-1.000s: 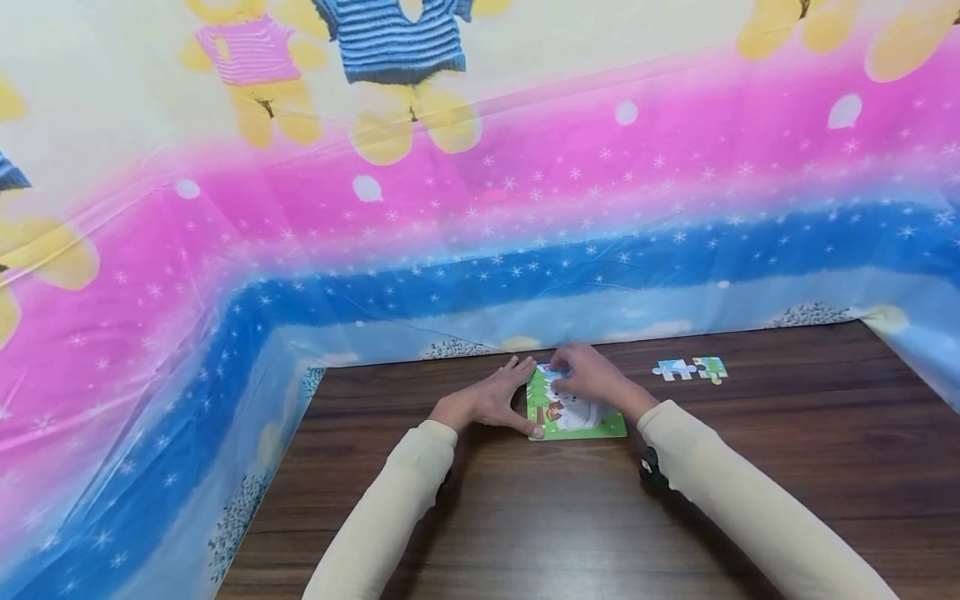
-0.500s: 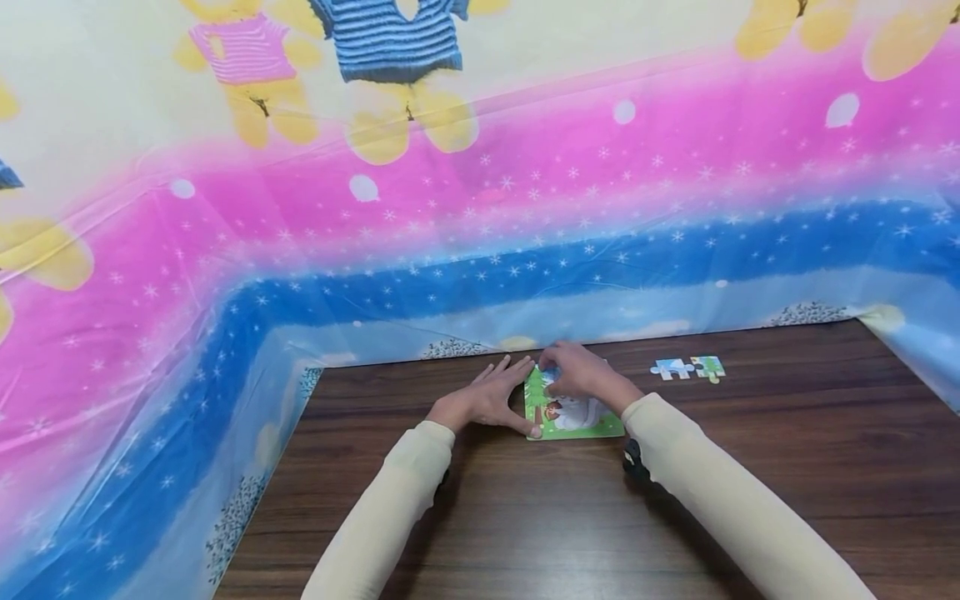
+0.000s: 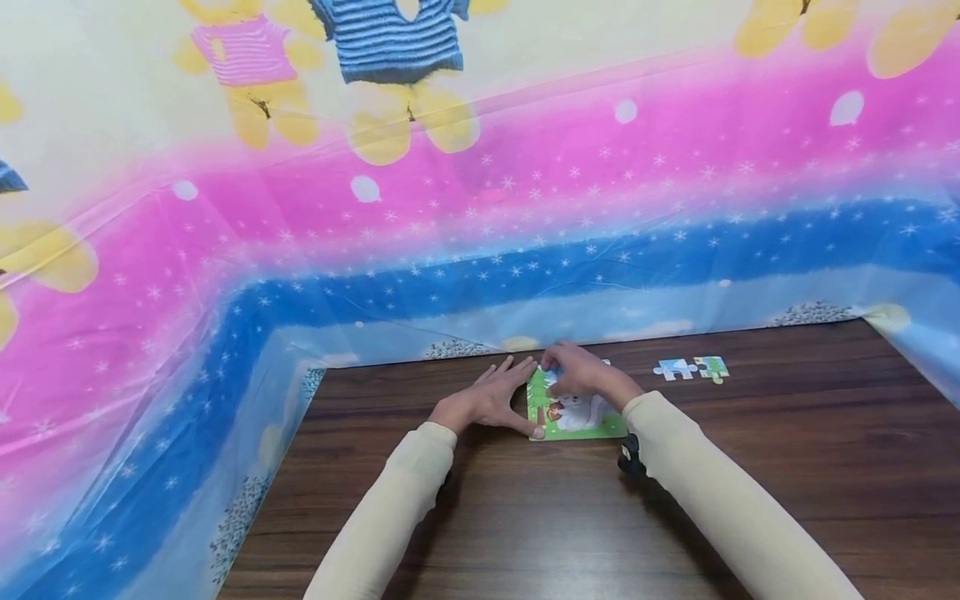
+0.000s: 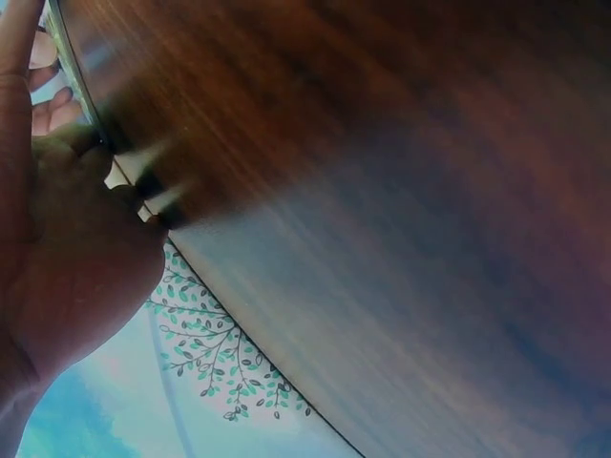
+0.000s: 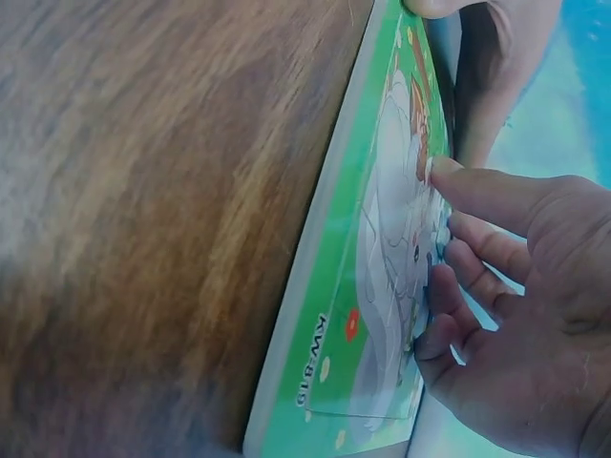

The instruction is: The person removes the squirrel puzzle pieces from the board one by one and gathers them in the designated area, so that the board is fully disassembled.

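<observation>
Right now both hands work at a puzzle tray (image 3: 581,425) lying flat on the dark wood counter (image 3: 525,517), near its far edge. Tray = green-bordered frame w/ a white animal picture inside; the pieces in it sit flush, partly covered by the right hand. Top part of the tray is hidden, so can't tell if every slot is filled.

Left hand (image 3: 487,400) rests flat on the counter just beside the tray's left edge, fingers straight & spread, thumb tip touching the near-left corner. It grips nothing.

Right hand (image 3: 581,379) is over the tray's upper-left area, fingers bent down, fingertips (image 5: 444,172) pressing on the picture surface in the right wrist view. It pinches nothing that I can see; fingers look only loosely bent, pressing.

Two loose puzzle pieces (image 3: 690,367) lie joined on the counter well to the right of the tray, one mostly blue/white, one green/blue. A plastic sheet w/ bear print (image 3: 375,208) stands behind the counter.

Vs. 1 s ago: right hand has slid a bit left across the tray, and its forearm has swung in closer. Left hand, tray & the loose pieces stay where they were.
</observation>
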`<state>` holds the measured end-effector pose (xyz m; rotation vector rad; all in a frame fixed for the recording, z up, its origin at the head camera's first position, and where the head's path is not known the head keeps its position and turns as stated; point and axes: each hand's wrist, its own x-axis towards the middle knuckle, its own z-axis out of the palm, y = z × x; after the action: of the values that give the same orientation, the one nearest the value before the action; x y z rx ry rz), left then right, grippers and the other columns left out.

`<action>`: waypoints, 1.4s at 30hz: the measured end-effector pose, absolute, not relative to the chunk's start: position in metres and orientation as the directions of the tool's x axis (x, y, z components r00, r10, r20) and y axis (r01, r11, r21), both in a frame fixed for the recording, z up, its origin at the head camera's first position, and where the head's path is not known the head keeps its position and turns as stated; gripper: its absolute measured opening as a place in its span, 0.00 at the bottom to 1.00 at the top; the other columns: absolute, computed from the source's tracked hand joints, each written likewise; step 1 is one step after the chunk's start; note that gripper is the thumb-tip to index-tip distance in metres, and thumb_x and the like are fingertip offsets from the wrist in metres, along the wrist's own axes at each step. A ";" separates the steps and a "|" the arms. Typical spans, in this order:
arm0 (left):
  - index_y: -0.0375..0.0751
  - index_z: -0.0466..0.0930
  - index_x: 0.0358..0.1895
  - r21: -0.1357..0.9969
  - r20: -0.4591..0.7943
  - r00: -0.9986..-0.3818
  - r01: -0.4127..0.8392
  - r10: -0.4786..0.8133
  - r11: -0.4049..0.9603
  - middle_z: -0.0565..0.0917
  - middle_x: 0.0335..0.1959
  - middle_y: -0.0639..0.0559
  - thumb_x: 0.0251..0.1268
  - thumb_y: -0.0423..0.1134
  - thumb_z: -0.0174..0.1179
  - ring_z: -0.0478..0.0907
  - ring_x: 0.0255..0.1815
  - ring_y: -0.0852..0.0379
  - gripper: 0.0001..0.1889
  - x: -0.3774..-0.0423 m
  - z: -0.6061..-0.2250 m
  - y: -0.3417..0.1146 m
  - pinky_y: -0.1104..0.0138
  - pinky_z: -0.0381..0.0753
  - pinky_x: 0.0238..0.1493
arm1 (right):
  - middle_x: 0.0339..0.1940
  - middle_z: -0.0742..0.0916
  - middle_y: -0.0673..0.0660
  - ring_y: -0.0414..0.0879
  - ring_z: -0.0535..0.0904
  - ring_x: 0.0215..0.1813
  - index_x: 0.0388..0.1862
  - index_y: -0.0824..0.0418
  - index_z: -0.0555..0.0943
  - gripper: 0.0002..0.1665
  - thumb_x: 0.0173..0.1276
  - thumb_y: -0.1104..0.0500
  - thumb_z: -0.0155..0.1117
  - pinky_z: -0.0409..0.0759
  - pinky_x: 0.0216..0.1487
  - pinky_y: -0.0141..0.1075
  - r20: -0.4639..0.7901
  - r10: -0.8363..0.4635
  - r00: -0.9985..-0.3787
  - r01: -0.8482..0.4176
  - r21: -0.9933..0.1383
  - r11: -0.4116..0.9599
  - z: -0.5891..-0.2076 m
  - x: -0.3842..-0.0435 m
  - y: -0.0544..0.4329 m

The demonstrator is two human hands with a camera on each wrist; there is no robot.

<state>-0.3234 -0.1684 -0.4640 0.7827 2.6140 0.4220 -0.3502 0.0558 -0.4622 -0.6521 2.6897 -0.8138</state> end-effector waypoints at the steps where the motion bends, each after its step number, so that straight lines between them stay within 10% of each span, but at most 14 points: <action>1: 0.57 0.37 0.89 0.385 -0.269 -0.775 0.457 0.572 0.801 0.37 0.91 0.59 0.61 0.70 0.70 0.28 0.91 0.48 0.63 -0.323 -0.464 -0.168 0.45 0.33 0.90 | 0.64 0.77 0.62 0.58 0.77 0.66 0.59 0.61 0.79 0.22 0.70 0.60 0.75 0.79 0.66 0.54 -0.111 -0.490 -0.865 -0.343 -0.582 0.737 -0.463 -0.350 0.056; 42: 0.53 0.34 0.89 0.404 -0.275 -0.764 0.459 0.584 0.791 0.35 0.91 0.55 0.62 0.68 0.70 0.26 0.91 0.48 0.64 -0.324 -0.465 -0.167 0.46 0.31 0.89 | 0.64 0.78 0.65 0.56 0.80 0.57 0.65 0.63 0.79 0.27 0.68 0.68 0.72 0.83 0.60 0.50 0.040 -0.563 -0.826 -0.431 -0.688 0.584 -0.480 -0.359 0.078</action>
<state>-0.3241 -0.1670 -0.4651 0.7886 2.5919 0.4439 -0.3591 0.0776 -0.4796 -0.8344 2.6299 -1.0685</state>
